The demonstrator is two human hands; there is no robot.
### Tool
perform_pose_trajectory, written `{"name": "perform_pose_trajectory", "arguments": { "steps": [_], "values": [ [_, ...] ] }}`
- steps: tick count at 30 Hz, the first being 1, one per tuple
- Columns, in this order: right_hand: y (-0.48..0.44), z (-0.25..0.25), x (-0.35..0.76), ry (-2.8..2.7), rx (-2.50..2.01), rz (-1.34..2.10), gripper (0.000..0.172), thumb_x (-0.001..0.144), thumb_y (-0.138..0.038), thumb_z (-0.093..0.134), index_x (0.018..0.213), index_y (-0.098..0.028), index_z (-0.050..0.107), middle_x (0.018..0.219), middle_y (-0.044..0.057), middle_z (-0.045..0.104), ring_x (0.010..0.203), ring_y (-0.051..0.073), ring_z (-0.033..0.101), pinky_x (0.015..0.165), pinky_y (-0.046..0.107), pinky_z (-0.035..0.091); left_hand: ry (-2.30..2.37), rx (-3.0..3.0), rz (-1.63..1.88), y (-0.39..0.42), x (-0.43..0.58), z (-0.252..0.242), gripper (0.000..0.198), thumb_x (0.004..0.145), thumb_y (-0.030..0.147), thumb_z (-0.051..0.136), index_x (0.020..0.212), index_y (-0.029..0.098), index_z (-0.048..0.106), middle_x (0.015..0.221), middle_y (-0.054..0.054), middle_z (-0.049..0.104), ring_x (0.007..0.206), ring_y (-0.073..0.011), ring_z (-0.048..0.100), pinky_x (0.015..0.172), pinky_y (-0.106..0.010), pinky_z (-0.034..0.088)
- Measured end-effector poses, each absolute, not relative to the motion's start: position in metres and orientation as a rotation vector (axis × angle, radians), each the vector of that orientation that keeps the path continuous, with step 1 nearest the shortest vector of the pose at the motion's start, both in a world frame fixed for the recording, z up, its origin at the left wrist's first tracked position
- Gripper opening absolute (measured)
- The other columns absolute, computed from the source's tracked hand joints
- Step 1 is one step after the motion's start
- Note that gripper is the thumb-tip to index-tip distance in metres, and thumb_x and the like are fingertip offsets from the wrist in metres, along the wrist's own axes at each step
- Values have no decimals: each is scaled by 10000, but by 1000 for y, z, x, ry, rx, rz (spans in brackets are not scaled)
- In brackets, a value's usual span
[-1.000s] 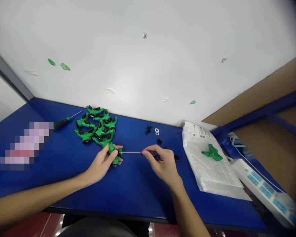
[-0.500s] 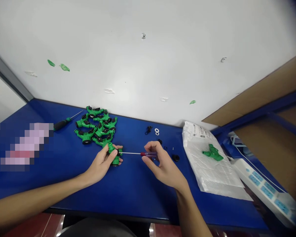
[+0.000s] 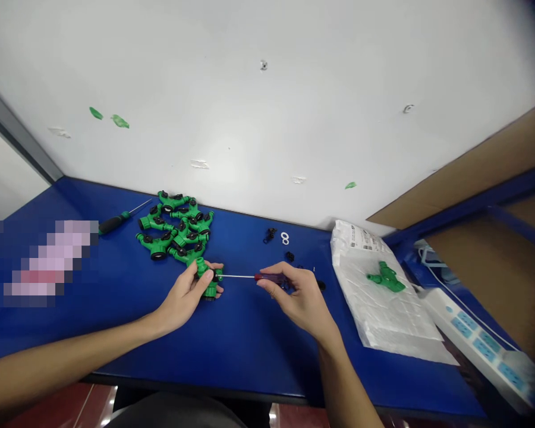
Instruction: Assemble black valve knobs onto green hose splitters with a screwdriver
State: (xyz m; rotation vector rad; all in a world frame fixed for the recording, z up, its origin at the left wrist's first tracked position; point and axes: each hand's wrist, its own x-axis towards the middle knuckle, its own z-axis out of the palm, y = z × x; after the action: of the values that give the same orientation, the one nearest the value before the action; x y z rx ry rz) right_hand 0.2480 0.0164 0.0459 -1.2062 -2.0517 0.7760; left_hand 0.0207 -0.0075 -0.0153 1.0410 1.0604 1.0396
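Note:
My left hand (image 3: 185, 296) grips a green plastic hose splitter (image 3: 208, 283), its fingers wrapped around the body. My right hand (image 3: 301, 303) holds a thin screwdriver (image 3: 267, 277) with a dark red handle, partly hidden by my fingers. The screwdriver lies level, and its steel shaft reaches left to the splitter, its tip touching a black part at the splitter's near side. Just behind my left hand lies a heap of several similar green splitters (image 3: 173, 229) with black fittings.
A green-handled screwdriver (image 3: 113, 223) lies on the blue workbench (image 3: 249, 362) left of the heap. Small black parts (image 3: 270, 235) and white rings (image 3: 285, 238) sit ahead. A green fitting (image 3: 387, 277) rests on a white plastic bag (image 3: 378, 309). A power strip (image 3: 477, 342) lies at right.
My right hand's fingers have closed back around the screwdriver handle, covering more of it. The left hand and the splitter have hardly moved.

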Motion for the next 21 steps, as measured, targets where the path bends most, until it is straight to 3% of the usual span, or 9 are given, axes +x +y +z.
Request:
{"name": "perform_pose_trajectory", "arguments": {
  "steps": [3,6,8,11,15,19,21],
  "values": [
    [16,47,245,-2102,-1255,632,299,963,-351,504,743,-185,621,537,-27,532,477,114,486,515,248,382,1072,1040,1038,-8,21,-16,344,920,497,508,1061,183,488,1357,-144,548,842,-201,709,816,-424,591],
    [14,51,246,-2126,-1255,702,167,962,-326,491,999,-189,580,688,-6,599,551,128,531,540,247,423,1070,1049,1023,-8,21,-15,339,920,494,510,1052,183,489,1358,-143,550,848,-198,709,812,-403,592],
    [14,52,250,-2116,-1213,786,162,947,-312,521,1057,-199,561,805,25,647,647,150,592,603,265,478,1058,1059,1015,-7,21,-14,337,916,493,516,1046,183,499,1360,-142,553,852,-199,708,810,-396,593],
    [17,49,252,-2105,-1146,799,138,929,-320,574,959,-203,639,827,46,690,693,171,636,634,280,497,1060,1047,1026,-7,21,-13,340,909,501,522,1031,184,502,1351,-144,561,842,-203,710,800,-406,596],
    [16,45,247,-2183,-1239,603,294,976,-340,486,771,-195,639,594,4,598,519,137,538,548,270,419,1083,1043,1035,-8,21,-13,363,896,518,534,1035,184,504,1344,-147,565,832,-206,713,792,-415,598],
    [13,50,248,-2202,-1259,681,171,942,-319,530,1065,-202,557,767,12,613,606,141,555,572,257,451,1089,1037,1038,-8,21,-12,374,885,528,544,1039,188,519,1332,-137,584,828,-207,717,790,-411,599],
    [13,52,252,-2170,-1188,748,165,923,-294,564,1062,-205,554,851,33,640,682,154,594,617,266,484,1080,1046,1028,-8,21,-11,368,886,523,545,1038,189,525,1337,-135,583,836,-210,716,798,-413,597]
  ]
}}
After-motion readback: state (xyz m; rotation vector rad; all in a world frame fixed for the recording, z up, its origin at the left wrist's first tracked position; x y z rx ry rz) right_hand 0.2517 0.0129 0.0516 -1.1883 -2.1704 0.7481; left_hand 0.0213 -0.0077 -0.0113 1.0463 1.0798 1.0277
